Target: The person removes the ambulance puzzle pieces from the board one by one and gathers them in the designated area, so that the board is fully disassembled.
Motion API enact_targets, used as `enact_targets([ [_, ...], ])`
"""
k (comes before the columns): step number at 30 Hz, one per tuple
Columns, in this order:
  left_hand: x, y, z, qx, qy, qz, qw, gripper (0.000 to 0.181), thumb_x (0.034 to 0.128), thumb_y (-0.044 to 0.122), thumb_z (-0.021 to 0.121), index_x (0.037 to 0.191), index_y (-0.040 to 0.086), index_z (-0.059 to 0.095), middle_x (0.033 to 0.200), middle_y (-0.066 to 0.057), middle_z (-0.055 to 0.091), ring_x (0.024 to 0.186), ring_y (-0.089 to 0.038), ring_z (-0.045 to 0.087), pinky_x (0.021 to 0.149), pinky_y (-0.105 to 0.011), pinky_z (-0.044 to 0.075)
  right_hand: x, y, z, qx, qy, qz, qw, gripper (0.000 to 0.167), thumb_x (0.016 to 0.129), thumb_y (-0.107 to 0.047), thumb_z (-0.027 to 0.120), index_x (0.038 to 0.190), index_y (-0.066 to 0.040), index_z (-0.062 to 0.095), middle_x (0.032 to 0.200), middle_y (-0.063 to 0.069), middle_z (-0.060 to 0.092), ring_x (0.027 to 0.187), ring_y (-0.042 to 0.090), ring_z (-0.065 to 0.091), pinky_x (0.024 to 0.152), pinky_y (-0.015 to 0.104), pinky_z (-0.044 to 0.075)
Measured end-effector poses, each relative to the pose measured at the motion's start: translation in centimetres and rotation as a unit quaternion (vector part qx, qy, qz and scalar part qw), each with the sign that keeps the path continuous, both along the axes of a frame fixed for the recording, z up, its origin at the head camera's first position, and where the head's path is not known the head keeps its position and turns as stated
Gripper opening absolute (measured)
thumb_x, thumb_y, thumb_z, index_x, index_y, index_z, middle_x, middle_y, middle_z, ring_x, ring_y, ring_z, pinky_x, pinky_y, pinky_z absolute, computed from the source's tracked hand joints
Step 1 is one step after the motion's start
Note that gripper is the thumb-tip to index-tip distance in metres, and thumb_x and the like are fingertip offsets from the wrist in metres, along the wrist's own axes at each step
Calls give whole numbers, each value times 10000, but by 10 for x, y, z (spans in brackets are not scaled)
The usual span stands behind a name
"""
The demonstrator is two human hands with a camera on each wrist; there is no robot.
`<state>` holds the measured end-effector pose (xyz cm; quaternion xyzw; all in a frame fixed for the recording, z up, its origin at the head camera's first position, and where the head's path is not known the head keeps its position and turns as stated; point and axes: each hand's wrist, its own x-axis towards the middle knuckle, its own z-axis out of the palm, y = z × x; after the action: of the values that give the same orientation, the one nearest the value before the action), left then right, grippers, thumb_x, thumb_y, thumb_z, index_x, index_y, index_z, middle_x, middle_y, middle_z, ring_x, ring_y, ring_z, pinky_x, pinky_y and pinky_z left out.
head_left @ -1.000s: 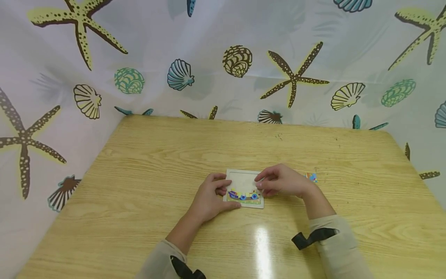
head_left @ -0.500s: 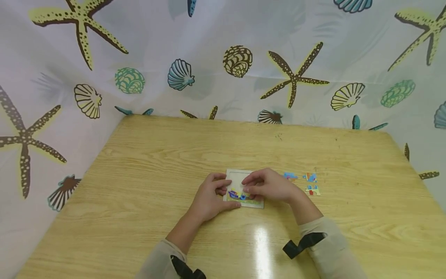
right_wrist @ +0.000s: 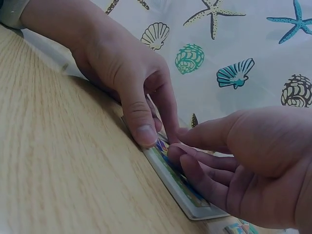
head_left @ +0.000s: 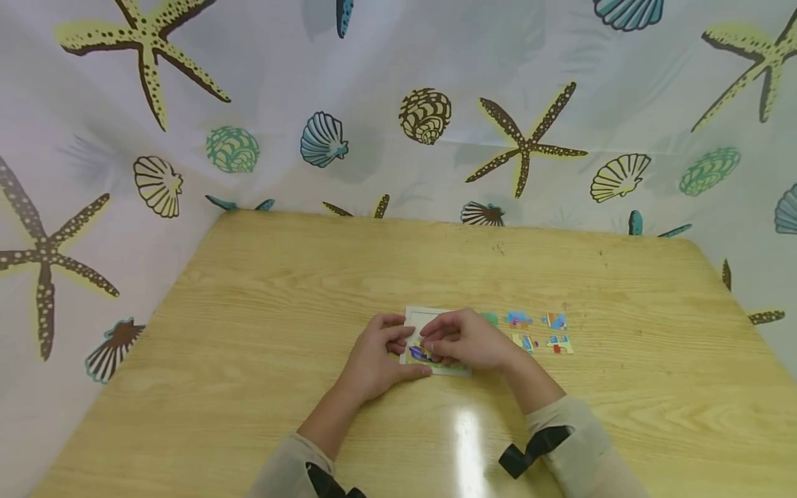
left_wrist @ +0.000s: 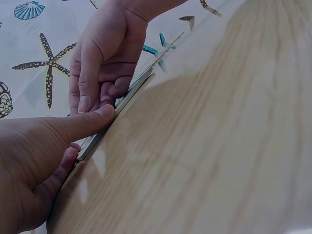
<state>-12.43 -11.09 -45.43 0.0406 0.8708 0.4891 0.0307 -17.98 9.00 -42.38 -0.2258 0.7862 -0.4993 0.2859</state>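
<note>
A small jigsaw puzzle board (head_left: pixel 420 315) with a pale raised frame lies flat on the table. Part of a colourful picture in purple, yellow and green shows along its near side. My left hand (head_left: pixel 376 363) grips the board's left end, its thumb on the near rim and its fingers at the left side. Over the board, my right hand (head_left: pixel 470 342) has bent fingers, with thumb and fingertips down at the picture pieces (head_left: pixel 418 353). In the right wrist view the right fingertips (right_wrist: pixel 183 158) meet the board close to the left thumb. Whether they pinch a piece is hidden.
Right of the board lie several loose puzzle pieces: a green one (head_left: pixel 490 318), a blue one (head_left: pixel 518 319), an orange-and-blue one (head_left: pixel 555 321) and others nearer. Behind the wooden table (head_left: pixel 299 277) hangs a white curtain (head_left: pixel 373 62) printed with shells and starfish.
My right hand has moved left across the board, from its right edge toward the left hand, uncovering more loose pieces on the right. The left hand and the board stay in place.
</note>
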Motion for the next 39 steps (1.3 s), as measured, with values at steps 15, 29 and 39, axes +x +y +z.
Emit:
enact_targets([
  [15, -5, 0, 0, 76, 242, -82, 9996, 483, 676, 251, 940, 1086, 101, 733, 1401, -81, 497, 991, -168, 610, 900, -330, 544, -5, 3, 0, -132, -77, -34, 9999, 248, 981, -73, 610, 1214, 3, 655, 1106, 157, 705, 860, 166, 693, 773, 311, 597],
  [29, 1, 1, 0, 173, 76, 9, 9998, 610, 665, 230, 948, 1185, 159, 636, 1324, -85, 511, 967, -198, 640, 866, -354, 569, 1, 0, -2, -124, 55, 67, 9999, 264, 968, -81, 635, 1230, -52, 639, 988, 124, 702, 835, 183, 686, 769, 322, 594],
  [39, 0, 1, 0, 221, 10, 42, 9997, 564, 664, 235, 948, 1141, 110, 675, 1384, -85, 498, 973, -184, 617, 895, -353, 550, -1, 6, 3, -415, -483, 154, 9979, 297, 986, -49, 564, 1272, -5, 631, 939, 124, 646, 875, 193, 711, 836, 354, 609],
])
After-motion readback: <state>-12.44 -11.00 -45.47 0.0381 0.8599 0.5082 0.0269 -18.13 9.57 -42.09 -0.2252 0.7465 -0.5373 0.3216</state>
